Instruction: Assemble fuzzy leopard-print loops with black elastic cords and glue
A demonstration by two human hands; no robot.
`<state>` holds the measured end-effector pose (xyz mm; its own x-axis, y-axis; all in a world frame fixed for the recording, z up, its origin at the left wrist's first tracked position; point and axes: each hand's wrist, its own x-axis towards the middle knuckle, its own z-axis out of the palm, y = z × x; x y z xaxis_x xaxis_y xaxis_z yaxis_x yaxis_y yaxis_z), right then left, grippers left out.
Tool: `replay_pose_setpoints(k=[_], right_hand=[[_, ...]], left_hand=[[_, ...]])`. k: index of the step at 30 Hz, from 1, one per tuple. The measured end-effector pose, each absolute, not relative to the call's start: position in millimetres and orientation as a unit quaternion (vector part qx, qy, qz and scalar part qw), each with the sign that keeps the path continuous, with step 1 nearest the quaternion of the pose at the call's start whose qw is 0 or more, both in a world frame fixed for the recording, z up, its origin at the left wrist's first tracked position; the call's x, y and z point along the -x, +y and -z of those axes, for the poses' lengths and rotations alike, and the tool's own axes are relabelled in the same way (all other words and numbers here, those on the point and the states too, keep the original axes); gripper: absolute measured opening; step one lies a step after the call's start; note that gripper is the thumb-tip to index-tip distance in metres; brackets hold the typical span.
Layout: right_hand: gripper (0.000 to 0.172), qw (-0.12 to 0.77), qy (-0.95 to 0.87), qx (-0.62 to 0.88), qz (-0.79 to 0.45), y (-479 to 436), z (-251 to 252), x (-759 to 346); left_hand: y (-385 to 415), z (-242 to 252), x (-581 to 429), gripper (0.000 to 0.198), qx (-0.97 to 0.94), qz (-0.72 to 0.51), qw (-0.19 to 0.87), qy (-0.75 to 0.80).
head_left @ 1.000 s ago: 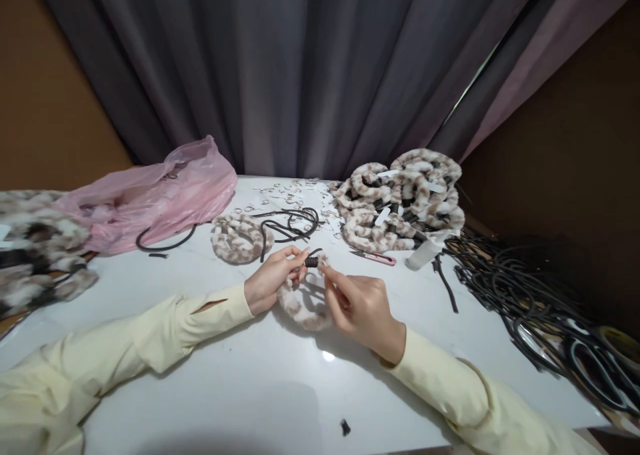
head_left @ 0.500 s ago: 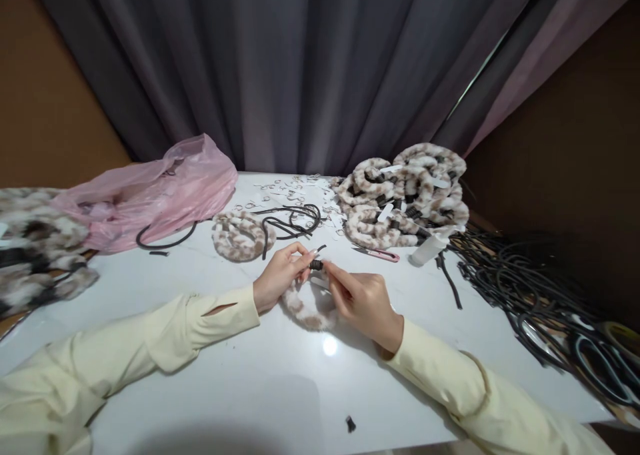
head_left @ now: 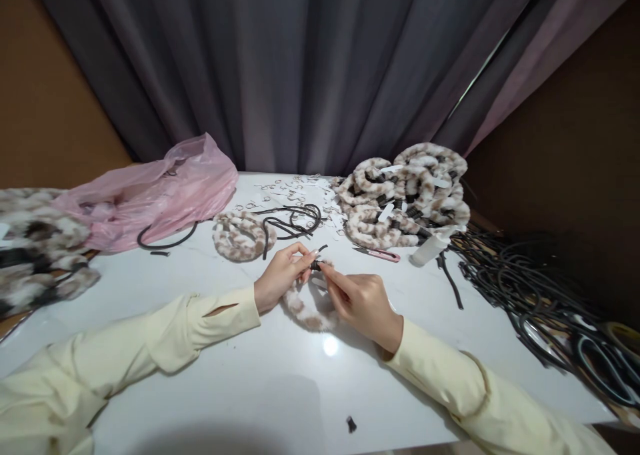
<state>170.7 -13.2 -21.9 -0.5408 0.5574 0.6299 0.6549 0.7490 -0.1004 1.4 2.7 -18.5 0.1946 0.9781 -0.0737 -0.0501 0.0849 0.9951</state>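
Near the middle of the worktop (head_left: 225, 381), left hand (head_left: 280, 278) has a snug grip on a fuzzy ring (head_left: 310, 315) at its black cord (head_left: 315, 265); right hand (head_left: 365, 306) pinches there too, can't tell what. Wrapping looks mostly done, just a loose tail (head_left: 323, 247) left, I reckon.

The room is dim, and the pale counter (head_left: 240, 381) is its brightest part. A lamp above it mirrors as a round white glare near the right hand (head_left: 364, 305), which casts a soft shadow. A broad, blurry-edged shadow darkens the near edge. The curtain (head_left: 270, 75) is dull, with one thin bright slit on the right. Among the cords (head_left: 500, 281), strands seem to merge in the gloom. Wide-angle stretch pulls the sleeves (head_left: 150, 345) outward; fur (head_left: 43, 261) at far left looks smeared.
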Motion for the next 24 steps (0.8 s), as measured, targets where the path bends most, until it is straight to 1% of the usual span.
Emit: replay_pose_setpoints(k=[8,14,20,24], right_hand=[[0.028,0.347,-0.875,0.329,0.077,-12.5,23.3,-170.8],[0.029,0.326,-0.882,0.334,0.064,-13.3,22.9,-170.3],[0.029,0.325,-0.886,0.326,0.060,-13.9,23.0,-170.2],[0.027,0.344,-0.887,0.305,0.045,-17.7,19.7,-169.8]], left_hand=[[2.6,19.7,-1.7,0.031,-0.523,-0.441,0.574,0.450],[1.9,17.8,-2.0,0.031,-0.527,-0.440,0.570,0.452],[0.7,16.2,-2.4,0.031,-0.526,-0.435,0.566,0.463],[1.5,14.0,-1.6,0.031,-0.489,-0.447,0.597,0.453]])
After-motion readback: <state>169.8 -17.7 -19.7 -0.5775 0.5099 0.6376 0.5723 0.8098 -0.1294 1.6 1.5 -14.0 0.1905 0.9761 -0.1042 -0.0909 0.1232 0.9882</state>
